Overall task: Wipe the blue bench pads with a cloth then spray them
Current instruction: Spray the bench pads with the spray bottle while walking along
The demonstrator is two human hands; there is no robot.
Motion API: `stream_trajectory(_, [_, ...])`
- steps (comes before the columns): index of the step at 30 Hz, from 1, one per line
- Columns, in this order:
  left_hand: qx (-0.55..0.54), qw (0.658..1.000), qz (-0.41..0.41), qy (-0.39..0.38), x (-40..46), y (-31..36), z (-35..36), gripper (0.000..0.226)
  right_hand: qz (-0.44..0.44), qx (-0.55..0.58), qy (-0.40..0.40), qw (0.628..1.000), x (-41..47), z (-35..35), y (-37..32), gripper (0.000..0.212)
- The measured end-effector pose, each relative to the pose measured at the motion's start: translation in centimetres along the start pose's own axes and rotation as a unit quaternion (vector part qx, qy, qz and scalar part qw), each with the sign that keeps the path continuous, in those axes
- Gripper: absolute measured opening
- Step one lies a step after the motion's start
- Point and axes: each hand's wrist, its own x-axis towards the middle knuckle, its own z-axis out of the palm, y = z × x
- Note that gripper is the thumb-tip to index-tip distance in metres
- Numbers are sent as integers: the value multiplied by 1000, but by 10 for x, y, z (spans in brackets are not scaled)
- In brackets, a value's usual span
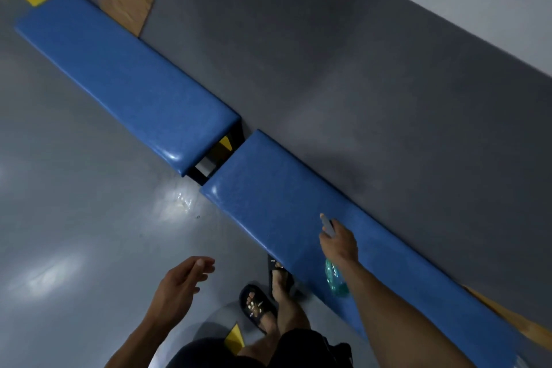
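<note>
Far blue pad (128, 81) lay glossy along the grey wall (358, 54). My left hand (182, 284) hung loose-fingered over the floor (74, 233), holding nothing. My right hand (339, 243) clutched the green-tinted spray bottle (336, 279), nozzle over the near pad (268, 188); my sandalled feet (260, 305) stood beside it.

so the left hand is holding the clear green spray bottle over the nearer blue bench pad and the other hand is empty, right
Not quite: the head view shows the right hand gripping the clear green spray bottle over the nearer blue bench pad. The left hand is the empty one, open above the grey floor.
</note>
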Motion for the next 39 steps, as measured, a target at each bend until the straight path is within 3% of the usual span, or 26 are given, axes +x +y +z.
stream_trajectory(9, [1, 1000, 13, -23, 39, 41, 11, 26, 4, 36, 43, 998, 42, -32, -18, 14])
stream_trajectory(13, [2, 1000, 12, -27, 50, 55, 17, 27, -14, 116, 4, 993, 48, -27, -1, 7])
stream_trajectory(18, [5, 1000, 11, -18, 60, 64, 21, 28, -12, 168, -35, 985, 54, -23, 15, 12])
stream_trajectory(27, [3, 1000, 2, 0, 62, 59, 29, 29, -131, -52, -132, 981, 34, 26, 5, 4])
stream_trajectory(30, [-4, 1000, -7, 11, 60, 53, 27, 31, -128, -59, -125, 982, 27, 47, 3, 15])
stream_trajectory(39, [-7, 999, -30, 20, 65, 39, 12, 35, -76, -15, -99, 992, 49, 47, -23, 5])
